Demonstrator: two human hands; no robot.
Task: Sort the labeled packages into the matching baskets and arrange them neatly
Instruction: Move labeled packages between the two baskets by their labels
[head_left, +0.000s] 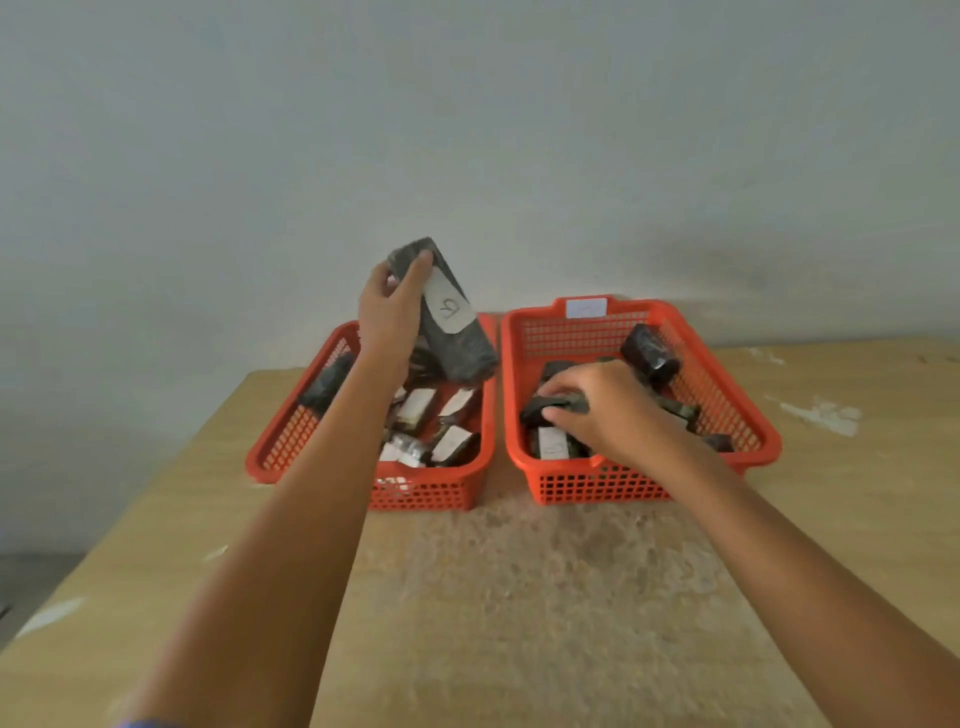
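2 red plastic baskets are set side by side on a wooden table (519, 597), near its far edge. Dark wrapped packages with white labels are held in the left basket (291, 441) and the right basket (597, 483). A long dark package (452, 332) marked "R" is gripped above the left basket by the left hand (389, 306). A small dark package (563, 402) inside the right basket is pinched by the right hand (602, 405).
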